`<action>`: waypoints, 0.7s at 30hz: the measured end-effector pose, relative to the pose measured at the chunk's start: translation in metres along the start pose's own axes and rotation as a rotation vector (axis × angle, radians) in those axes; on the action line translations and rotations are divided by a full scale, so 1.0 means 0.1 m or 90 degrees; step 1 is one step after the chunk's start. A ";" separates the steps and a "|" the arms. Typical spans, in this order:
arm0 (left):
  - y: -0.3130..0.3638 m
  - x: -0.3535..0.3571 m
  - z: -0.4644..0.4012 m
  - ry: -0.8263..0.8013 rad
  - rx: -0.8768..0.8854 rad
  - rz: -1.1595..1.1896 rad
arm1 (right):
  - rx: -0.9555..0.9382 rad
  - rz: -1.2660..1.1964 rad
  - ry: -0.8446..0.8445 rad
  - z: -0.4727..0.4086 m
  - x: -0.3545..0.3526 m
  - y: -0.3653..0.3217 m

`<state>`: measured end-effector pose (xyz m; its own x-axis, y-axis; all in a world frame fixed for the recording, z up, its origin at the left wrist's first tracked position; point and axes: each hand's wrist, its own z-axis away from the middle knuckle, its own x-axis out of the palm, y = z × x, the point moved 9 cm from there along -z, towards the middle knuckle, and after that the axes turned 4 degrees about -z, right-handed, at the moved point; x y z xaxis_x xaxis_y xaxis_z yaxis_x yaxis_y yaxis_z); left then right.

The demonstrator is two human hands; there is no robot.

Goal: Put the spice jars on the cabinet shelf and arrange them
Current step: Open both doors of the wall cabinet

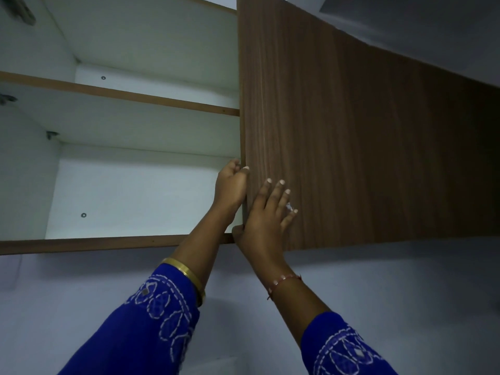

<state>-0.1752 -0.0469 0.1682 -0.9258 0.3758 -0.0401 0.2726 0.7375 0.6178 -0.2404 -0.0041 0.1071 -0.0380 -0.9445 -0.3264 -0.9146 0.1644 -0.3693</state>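
Cabinet door (pixel 351 144) being handled: left hand (pixel 231 185) gripping its edge, right hand (pixel 266 212) flat against it, grip released. No jars seen; fetching needed.

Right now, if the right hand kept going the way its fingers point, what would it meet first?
The right hand already lies flat on the brown cabinet door, fingers pointing up along its face. Going on, it would only slide up the door panel; nothing else shows in that line.

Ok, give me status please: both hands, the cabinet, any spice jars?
Left hand grips the cabinet door edge. Right hand flat on the door front. Shelves visible, no spice jars in view.
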 end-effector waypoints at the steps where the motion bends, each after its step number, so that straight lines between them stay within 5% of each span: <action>1: 0.06 0.04 0.03 -0.005 0.008 0.006 | -0.001 -0.003 -0.003 0.02 -0.05 0.00; 21: 1.44 0.73 1.10 0.114 0.111 0.046 | -0.079 -0.208 -0.063 0.44 -1.69 0.34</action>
<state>-0.1750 0.1485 0.1684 -0.9296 0.3372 0.1489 0.3666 0.8036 0.4689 -0.2475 0.1740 0.1117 0.2975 -0.9082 -0.2943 -0.9141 -0.1821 -0.3622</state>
